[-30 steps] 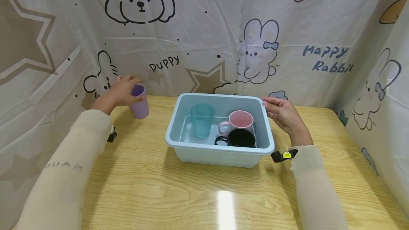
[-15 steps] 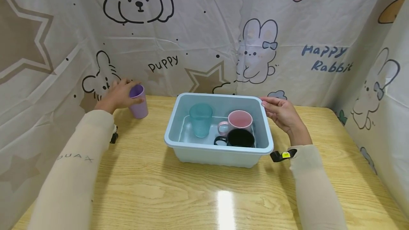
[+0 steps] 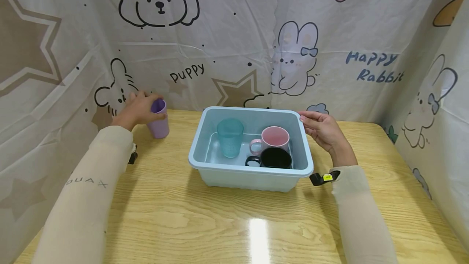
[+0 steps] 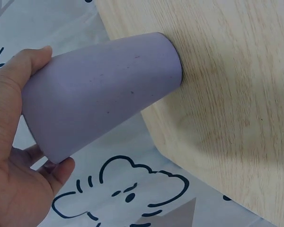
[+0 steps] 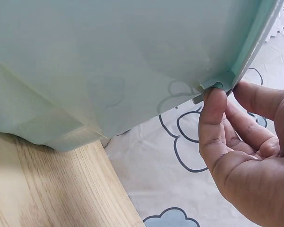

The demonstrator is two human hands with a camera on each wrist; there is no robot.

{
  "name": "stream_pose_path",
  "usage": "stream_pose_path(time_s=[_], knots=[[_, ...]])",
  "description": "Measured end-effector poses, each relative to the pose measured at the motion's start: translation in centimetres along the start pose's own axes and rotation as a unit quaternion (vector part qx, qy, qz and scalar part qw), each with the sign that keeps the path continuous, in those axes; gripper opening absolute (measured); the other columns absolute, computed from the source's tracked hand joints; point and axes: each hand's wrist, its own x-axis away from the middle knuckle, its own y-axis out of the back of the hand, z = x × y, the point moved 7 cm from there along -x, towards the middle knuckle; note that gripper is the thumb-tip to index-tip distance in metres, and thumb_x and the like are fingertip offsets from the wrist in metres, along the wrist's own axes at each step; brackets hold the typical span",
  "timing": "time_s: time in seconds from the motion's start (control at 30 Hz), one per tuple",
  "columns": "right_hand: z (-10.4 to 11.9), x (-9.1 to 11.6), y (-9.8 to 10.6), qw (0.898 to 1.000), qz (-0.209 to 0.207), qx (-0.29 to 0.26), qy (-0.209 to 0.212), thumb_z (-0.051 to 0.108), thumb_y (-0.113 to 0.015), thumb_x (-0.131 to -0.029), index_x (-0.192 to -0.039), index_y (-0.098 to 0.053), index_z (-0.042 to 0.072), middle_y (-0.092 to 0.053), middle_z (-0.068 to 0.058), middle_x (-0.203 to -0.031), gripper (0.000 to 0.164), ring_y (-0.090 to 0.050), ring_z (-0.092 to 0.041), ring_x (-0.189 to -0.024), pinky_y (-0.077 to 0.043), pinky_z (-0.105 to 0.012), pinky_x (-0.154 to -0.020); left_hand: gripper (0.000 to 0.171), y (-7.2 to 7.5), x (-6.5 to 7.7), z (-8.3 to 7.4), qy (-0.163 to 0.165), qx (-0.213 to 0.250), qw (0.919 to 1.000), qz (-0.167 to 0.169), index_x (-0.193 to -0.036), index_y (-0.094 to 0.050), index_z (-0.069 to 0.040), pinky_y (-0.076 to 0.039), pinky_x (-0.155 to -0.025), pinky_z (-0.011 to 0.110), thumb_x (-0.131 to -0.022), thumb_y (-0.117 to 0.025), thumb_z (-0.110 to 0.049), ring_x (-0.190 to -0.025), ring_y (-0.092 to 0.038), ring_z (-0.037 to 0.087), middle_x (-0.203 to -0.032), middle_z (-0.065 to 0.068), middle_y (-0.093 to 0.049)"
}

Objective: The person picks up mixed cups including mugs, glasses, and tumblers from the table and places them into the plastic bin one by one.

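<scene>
At the back left of the table, a purple tumbler (image 3: 160, 128) stands upright, tilted slightly in the head view. My left hand (image 3: 136, 110) grips it near the rim, thumb on one side and fingers on the other; its base is right at the wood in the left wrist view. A light blue plastic bin (image 3: 249, 169) sits at mid-table. My right hand (image 3: 325, 130) pinches the bin's rim at the back right corner, between thumb and fingertips. Inside the bin are a teal cup (image 3: 230, 138) on the left, a pink mug (image 3: 275, 137) and a black mug (image 3: 276, 158) on the right.
The wooden table (image 3: 165, 223) meets a printed cloth backdrop (image 3: 220, 31) at the back and on both sides. The purple tumbler stands close to the backdrop, left of the bin.
My left hand has come down onto the purple tumbler and its fingers have closed around the rim; the tumbler has shifted slightly. The right hand and the bin have stayed put.
</scene>
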Motion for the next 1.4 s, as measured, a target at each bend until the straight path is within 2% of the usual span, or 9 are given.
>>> stream_pose_path(time_s=[0.2, 0.43, 0.77, 1.03, 1.23, 1.4], knots=[[0.1, 0.0, 0.0, 1.0, -0.002, 0.002, 0.004, 0.014, -0.072, -0.096, -0.125, -0.069, 0.001, -0.072, -0.003, -0.11, 0.032, -0.071, -0.013, -0.093, -0.058, -0.024, -0.083, 0.075, 0.5, -0.1, -0.9, -0.005, -0.012, 0.9997, -0.022, -0.151, -0.046, -0.015, -0.036, -0.092, 0.073, -0.09, -0.07, -0.05, -0.123, -0.028, 0.053, -0.145, 0.038, -0.031], [0.0, 0.1, 0.0, 1.0, -0.001, 0.004, 0.0, 0.015, -0.073, -0.096, -0.128, -0.065, -0.002, -0.071, -0.003, -0.11, 0.037, -0.071, -0.013, -0.093, -0.058, -0.024, -0.085, 0.075, 1.6, 0.1, -2.8, -0.017, -0.033, 0.998, -0.051, -0.149, -0.049, -0.015, -0.036, -0.09, 0.064, -0.087, -0.071, -0.05, -0.117, -0.031, 0.049, -0.138, 0.035, -0.037], [-0.1, 0.0, 0.1, 1.0, -0.005, 0.006, 0.002, 0.015, -0.073, -0.096, -0.126, -0.068, 0.001, -0.071, -0.003, -0.111, 0.033, -0.071, -0.013, -0.095, -0.058, -0.024, -0.085, 0.071, 3.7, 0.4, -5.7, -0.058, -0.056, 0.9919, -0.098, -0.146, -0.053, -0.017, -0.036, -0.09, 0.064, -0.084, -0.071, -0.044, -0.116, -0.033, 0.047, -0.13, 0.032, -0.042], [0.1, 0.0, 0.1, 1.0, -0.003, 0.007, 0.007, 0.015, -0.073, -0.096, -0.124, -0.07, 0.003, -0.072, -0.002, -0.111, 0.03, -0.071, -0.013, -0.094, -0.058, -0.024, -0.085, 0.066, 5.4, 1.3, -8.6, -0.105, -0.062, 0.9855, -0.118, -0.143, -0.057, -0.02, -0.037, -0.088, 0.061, -0.084, -0.074, -0.046, -0.116, -0.033, 0.045, -0.128, 0.028, -0.044], [0.1, 0.0, 0.2, 1.0, -0.006, 0.009, 0.005, 0.015, -0.072, -0.097, -0.122, -0.071, 0.004, -0.072, -0.002, -0.11, 0.027, -0.07, -0.013, -0.093, -0.058, -0.024, -0.084, 0.066, 6.4, 2.3, -10.4, -0.118, -0.058, 0.983, -0.128, -0.143, -0.058, -0.019, -0.037, -0.09, 0.06, -0.085, -0.075, -0.046, -0.119, -0.031, 0.044, -0.132, 0.026, -0.043], [0.0, 0.0, 0.1, 1.0, -0.002, 0.007, 0.002, 0.016, -0.073, -0.096, -0.127, -0.067, 0.0, -0.071, -0.003, -0.111, 0.035, -0.07, -0.013, -0.094, -0.058, -0.024, -0.085, 0.065, 7.5, 3.4, -11.7, -0.125, -0.056, 0.9809, -0.138, -0.142, -0.058, -0.019, -0.042, -0.089, 0.062, -0.085, -0.076, -0.045, -0.121, -0.031, 0.044, -0.135, 0.026, -0.042]])
